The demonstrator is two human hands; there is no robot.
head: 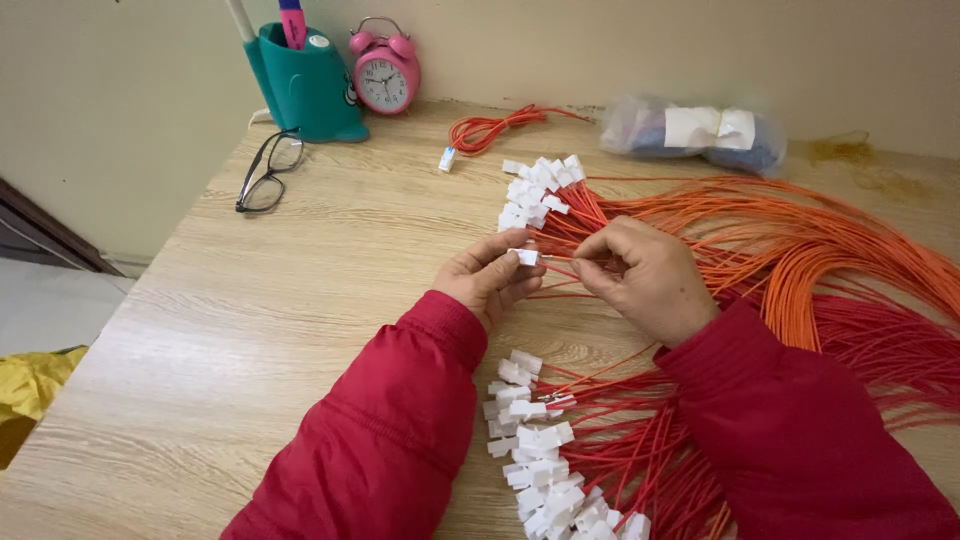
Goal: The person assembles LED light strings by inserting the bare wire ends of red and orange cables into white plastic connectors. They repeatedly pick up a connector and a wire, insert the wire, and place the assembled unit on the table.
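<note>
Two hands at work over a pale wood-grain desk, both in red padded sleeves. Left hand pinching a small white plastic connector between thumb and fingers, grip narrow and closed on it. Right hand just beside, fingertips pinched tight on a thin red wire leading straight into that connector. Connector and wire held a little above the desk, right at the middle of the head view, between two piles.

Behind the hands: a bunch of long orange-red wires with white plastic connectors on the ends, fanning off to the right. In front, near the sleeves: a second heap of red wires with white connectors, ends pointing left.

Further back on the desk: a small coil of red wire with one white connector, a clear plastic bag with something white and blue inside, a pink twin-bell alarm clock, a teal plastic pen holder touching the wall, and black-framed glasses lying folded open near the left edge. Bit of yellow cloth down on the floor at far left.
</note>
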